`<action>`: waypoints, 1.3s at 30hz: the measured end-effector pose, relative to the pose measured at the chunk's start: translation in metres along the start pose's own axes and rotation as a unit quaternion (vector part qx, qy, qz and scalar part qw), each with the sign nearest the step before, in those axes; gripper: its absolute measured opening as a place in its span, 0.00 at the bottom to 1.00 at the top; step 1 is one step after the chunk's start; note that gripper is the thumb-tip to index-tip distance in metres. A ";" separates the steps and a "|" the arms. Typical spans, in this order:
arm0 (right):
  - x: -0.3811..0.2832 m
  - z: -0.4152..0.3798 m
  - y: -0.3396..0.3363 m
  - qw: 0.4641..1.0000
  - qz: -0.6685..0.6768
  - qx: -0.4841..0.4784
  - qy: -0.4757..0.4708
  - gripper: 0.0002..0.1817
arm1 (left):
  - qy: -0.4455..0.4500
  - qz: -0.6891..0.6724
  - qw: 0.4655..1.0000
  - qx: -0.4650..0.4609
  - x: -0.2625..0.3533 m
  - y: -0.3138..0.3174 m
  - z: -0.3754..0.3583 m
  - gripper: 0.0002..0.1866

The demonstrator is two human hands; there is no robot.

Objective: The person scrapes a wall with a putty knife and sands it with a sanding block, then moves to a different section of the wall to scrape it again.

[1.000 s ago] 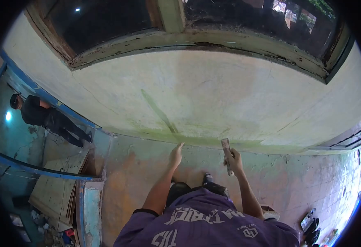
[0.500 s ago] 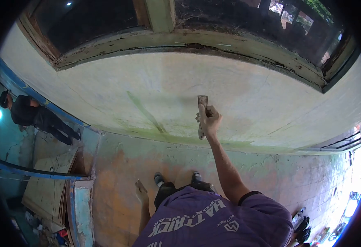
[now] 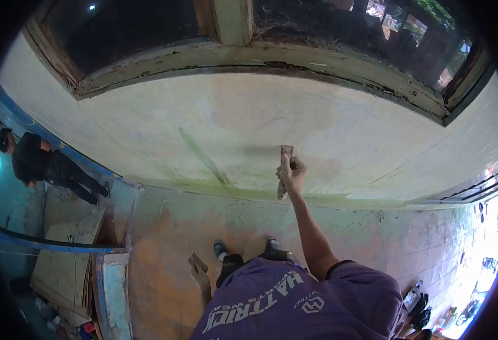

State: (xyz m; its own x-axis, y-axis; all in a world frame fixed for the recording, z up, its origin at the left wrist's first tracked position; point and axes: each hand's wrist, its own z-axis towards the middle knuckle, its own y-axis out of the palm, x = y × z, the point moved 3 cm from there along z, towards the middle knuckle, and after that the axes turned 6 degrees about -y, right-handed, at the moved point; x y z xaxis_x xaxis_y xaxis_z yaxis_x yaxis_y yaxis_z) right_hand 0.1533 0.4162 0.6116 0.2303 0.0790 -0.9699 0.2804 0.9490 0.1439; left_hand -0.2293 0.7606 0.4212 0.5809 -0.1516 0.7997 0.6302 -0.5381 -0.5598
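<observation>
- The right hand [image 3: 292, 170] was clenched around the handle of a scraper [image 3: 283, 170], its flat blade pressed against the pale wall [image 3: 340, 119] below the window frame [image 3: 294, 59].
- The scraper looked light and stiff, with a thin metal blade; the handle's lower end, showing below the fist, seemed the sound place for a grip.
- The left hand [image 3: 199, 273] hung low beside the leg, holding a small flat piece [image 3: 197, 262]; what it was could not be told.
- Another person [image 3: 45, 164] stood well apart at the left.
</observation>
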 end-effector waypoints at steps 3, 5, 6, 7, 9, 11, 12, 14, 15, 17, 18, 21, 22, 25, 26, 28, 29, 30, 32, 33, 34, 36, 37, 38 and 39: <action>-0.035 0.009 0.007 1.000 -0.009 0.018 -0.002 0.20 | 0.001 -0.034 0.999 -0.022 0.001 -0.002 0.006 0.18; -0.079 0.018 0.020 0.999 0.038 0.015 -0.009 0.21 | -0.006 -0.019 0.998 -0.055 -0.001 -0.004 0.003 0.18; -0.070 0.017 0.021 0.999 0.039 0.019 -0.013 0.22 | -0.006 -0.010 0.997 -0.071 0.000 -0.007 0.005 0.18; -0.058 0.018 0.023 0.999 0.042 0.023 -0.019 0.23 | 0.002 -0.003 0.998 -0.063 -0.003 -0.008 0.008 0.18; -0.011 0.006 0.012 1.000 0.007 0.001 -0.023 0.20 | 0.015 0.006 0.999 -0.045 -0.017 -0.007 0.010 0.17; 0.020 -0.005 0.007 0.998 -0.051 -0.028 -0.025 0.18 | 0.003 -0.022 0.999 -0.023 -0.008 -0.013 0.003 0.18; 0.023 -0.002 0.009 0.998 -0.059 -0.026 -0.024 0.17 | -0.004 -0.039 0.999 -0.011 -0.003 -0.012 0.000 0.18; -0.010 0.011 0.030 0.994 -0.090 -0.043 -0.049 0.17 | 0.000 -0.073 0.997 -0.001 0.000 -0.013 -0.002 0.18; -0.033 0.015 0.041 0.991 -0.107 -0.052 -0.058 0.16 | -0.002 -0.086 0.996 0.003 -0.002 -0.016 -0.007 0.18; -0.067 0.023 0.066 0.988 -0.108 -0.069 -0.089 0.16 | -0.023 -0.064 0.998 0.001 -0.009 -0.017 -0.009 0.18; -0.076 0.022 0.075 0.989 -0.099 -0.068 -0.085 0.16 | -0.034 -0.051 0.998 -0.001 -0.007 -0.020 -0.012 0.18; -0.047 0.012 0.077 0.987 -0.125 -0.057 -0.086 0.18 | -0.010 -0.086 0.995 0.047 0.008 -0.025 -0.023 0.18; -0.025 0.005 0.071 0.985 -0.135 -0.059 -0.086 0.18 | -0.017 -0.097 0.994 0.053 0.006 -0.028 -0.025 0.18; -0.013 0.001 0.079 0.982 -0.148 -0.075 -0.088 0.19 | -0.030 -0.127 0.988 0.078 0.003 -0.032 -0.027 0.18; -0.014 0.006 0.088 0.976 -0.166 -0.077 -0.116 0.19 | -0.031 -0.133 0.987 0.085 0.004 -0.033 -0.031 0.17; -0.051 0.008 0.114 0.976 -0.149 -0.102 -0.123 0.16 | -0.042 -0.149 0.984 0.086 -0.001 -0.032 -0.041 0.17; -0.050 0.013 0.125 0.972 -0.155 -0.108 -0.137 0.16 | -0.048 -0.163 0.982 0.084 -0.005 -0.031 -0.040 0.17; -0.048 0.018 0.135 0.969 -0.160 -0.113 -0.151 0.15 | -0.054 -0.176 0.979 0.082 -0.008 -0.027 -0.039 0.17; -0.043 0.013 0.139 0.971 -0.144 -0.099 -0.163 0.11 | -0.068 -0.133 0.987 0.067 -0.018 -0.029 -0.037 0.16; -0.035 0.008 0.134 0.970 -0.158 -0.093 -0.160 0.12 | -0.074 -0.109 0.990 0.059 -0.021 -0.032 -0.033 0.16; -0.024 0.002 0.124 0.968 -0.173 -0.088 -0.158 0.12 | -0.066 -0.127 0.987 0.071 -0.018 -0.035 -0.031 0.16; -0.018 -0.007 0.110 0.953 -0.224 -0.083 -0.185 0.14 | -0.052 -0.164 0.981 0.093 -0.015 -0.036 -0.028 0.15; -0.020 -0.005 0.114 0.954 -0.222 -0.081 -0.186 0.14 | -0.051 -0.179 0.978 0.092 -0.015 -0.035 -0.021 0.15; -0.022 -0.004 0.117 0.954 -0.221 -0.081 -0.187 0.14 | -0.052 -0.192 0.976 0.090 -0.015 -0.034 -0.015 0.15; -0.026 -0.005 0.120 0.954 -0.222 -0.081 -0.185 0.14 | -0.055 -0.204 0.974 0.087 -0.019 -0.034 -0.013 0.15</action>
State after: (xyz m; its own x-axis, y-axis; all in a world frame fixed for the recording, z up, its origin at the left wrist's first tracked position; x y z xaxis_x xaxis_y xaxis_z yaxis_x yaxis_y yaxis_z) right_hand 0.1762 0.5300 0.6535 0.4431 -0.4267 -0.7884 0.2865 0.9007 -0.3264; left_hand -0.2685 0.7708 0.4280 0.3094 0.1404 0.9405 0.8921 -0.3855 -0.2359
